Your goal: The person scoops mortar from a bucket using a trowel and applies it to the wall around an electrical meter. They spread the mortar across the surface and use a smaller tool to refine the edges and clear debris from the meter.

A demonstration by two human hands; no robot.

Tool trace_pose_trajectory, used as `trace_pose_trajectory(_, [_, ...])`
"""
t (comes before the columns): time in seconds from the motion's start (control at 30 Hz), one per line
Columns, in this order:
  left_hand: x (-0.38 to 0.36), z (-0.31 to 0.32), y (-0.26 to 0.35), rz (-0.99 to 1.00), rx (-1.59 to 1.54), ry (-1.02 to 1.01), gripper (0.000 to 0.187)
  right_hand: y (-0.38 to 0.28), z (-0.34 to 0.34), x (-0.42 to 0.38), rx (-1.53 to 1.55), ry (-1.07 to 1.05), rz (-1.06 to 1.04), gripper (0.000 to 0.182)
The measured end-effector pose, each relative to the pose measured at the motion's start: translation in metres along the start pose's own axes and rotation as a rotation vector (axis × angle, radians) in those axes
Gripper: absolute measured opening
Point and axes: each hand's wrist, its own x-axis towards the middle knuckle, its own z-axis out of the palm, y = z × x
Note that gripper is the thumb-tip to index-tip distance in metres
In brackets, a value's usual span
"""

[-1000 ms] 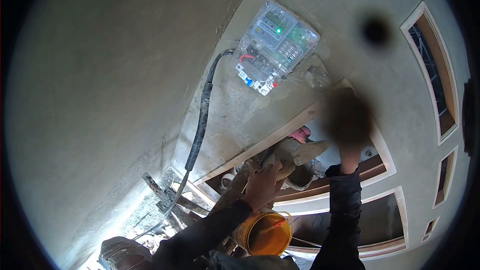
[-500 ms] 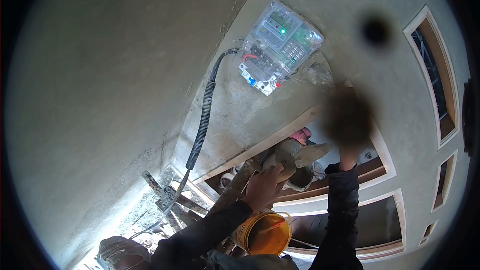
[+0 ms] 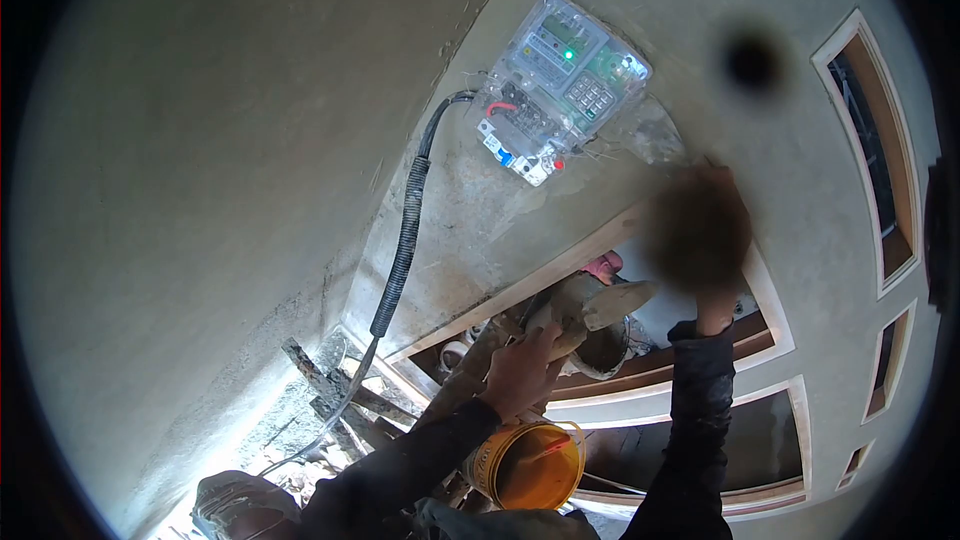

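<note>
My left hand [image 3: 520,372] is closed at a mortar-coated tool [image 3: 618,306] with a pale, rounded blade; its grip is partly hidden by my fingers. Behind the tool is a grey-smeared bucket [image 3: 604,352]. My right hand [image 3: 716,308] is raised at the wall beside the upper window frame; a dark blurred spot on the lens covers most of it, so its fingers and anything in them are hidden. Below my left hand stands a yellow bucket [image 3: 482,467] with an orange-red thing inside.
A clear-cased electric meter [image 3: 575,75] with a green light is fixed to the wall [image 3: 250,120]. A black corrugated cable [image 3: 403,245] runs down from it. Rough timber poles [image 3: 385,405] lie at lower left. A cloth-covered shape [image 3: 240,502] is at the bottom left. Framed openings [image 3: 880,150] line the right.
My right forearm has shifted slightly right and up, along with the right hand. My left hand stays by the tool, its fingers slightly shifted. The view has moved a little.
</note>
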Motion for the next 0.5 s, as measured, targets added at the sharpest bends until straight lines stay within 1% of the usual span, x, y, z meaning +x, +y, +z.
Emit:
trace_pose_trajectory(0.03, [0.001,-0.001,0.0,0.003,-0.001,0.004,0.041,0.001,-0.006,-0.004,-0.001,0.003,-0.004,0.02])
trace_pose_trajectory(0.1, [0.003,-0.002,0.0,-0.023,-0.019,0.016,0.041,-0.003,-0.027,-0.018,-0.007,0.02,0.071,0.019])
trace_pose_trajectory(0.13, [0.004,-0.004,0.001,-0.022,-0.018,0.017,0.041,-0.01,-0.039,-0.023,-0.006,0.021,0.07,0.019])
trace_pose_trajectory(0.2, [0.008,-0.012,0.007,-0.072,-0.034,0.007,0.035,-0.026,-0.066,-0.04,-0.048,0.013,0.147,0.019])
trace_pose_trajectory(0.23, [0.01,-0.016,0.01,-0.073,-0.036,-0.008,0.035,-0.022,-0.073,-0.053,-0.056,0.008,0.159,0.019])
trace_pose_trajectory(0.3, [0.014,-0.024,0.013,-0.087,-0.023,0.023,0.036,-0.006,-0.092,-0.084,0.338,-0.223,0.433,0.021])
trace_pose_trajectory(0.33, [0.015,-0.025,0.013,-0.107,-0.024,0.006,0.036,0.003,-0.09,-0.111,0.509,-0.203,0.58,0.021])
trace_pose_trajectory(0.37, [0.016,-0.027,0.013,-0.109,-0.027,-0.028,0.036,0.012,-0.09,-0.136,0.494,-0.205,0.611,0.021])
trace_pose_trajectory(0.43, [0.018,-0.03,0.017,-0.086,0.021,0.001,0.035,0.026,-0.097,-0.18,0.7,-0.338,0.869,0.021])
trace_pose_trajectory(0.47, [0.018,-0.03,0.02,-0.137,0.011,-0.036,0.036,0.026,-0.097,-0.196,0.687,-0.334,0.89,0.021])
trace_pose_trajectory(0.5, [0.017,-0.029,0.021,-0.134,0.006,-0.078,0.036,0.023,-0.09,-0.208,0.677,-0.331,0.909,0.021])
